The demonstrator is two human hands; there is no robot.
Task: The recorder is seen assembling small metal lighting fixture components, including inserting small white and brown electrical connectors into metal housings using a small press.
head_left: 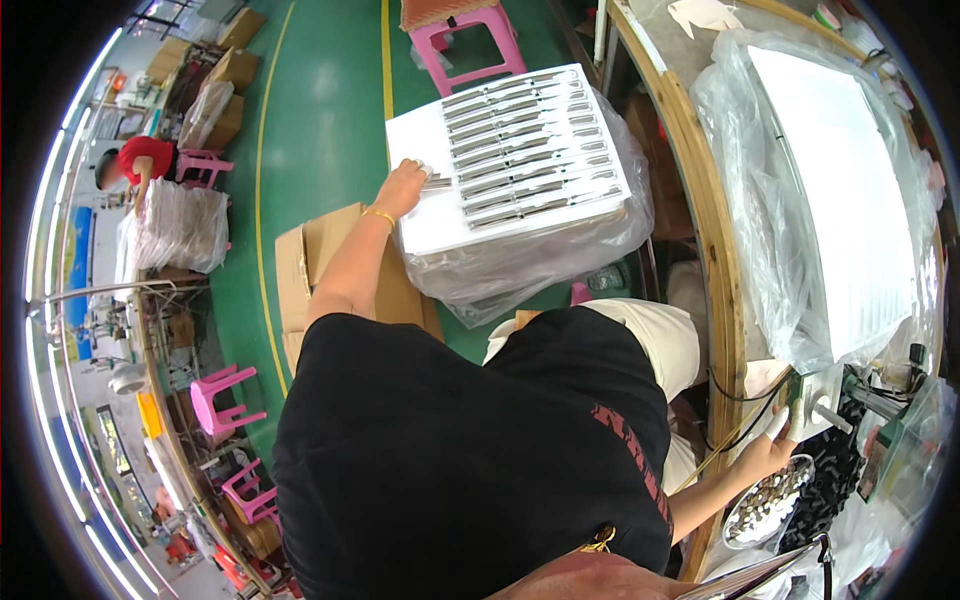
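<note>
My left hand (403,188), wearing white finger cots, reaches to the left edge of a white foam tray (420,130). Its fingers are closed on a short silver metal piece (438,183) that sticks out toward several rows of slender silver metal parts (530,150). The tray rests on a plastic-wrapped stack. On the right, my right hand (768,455) is beside a small bench machine (818,408), its fingers stretched apart, with white cots on the tips. Just below that hand stands a bowl (735,538) of small metallic pieces.
A wooden-edged bench (722,250) runs along my right, carrying a plastic-wrapped white panel (840,190) and a heap of black parts (835,470). Cardboard (300,270) lies by my left arm. Pink stools (465,45) stand around; a person in red (145,158) works far left.
</note>
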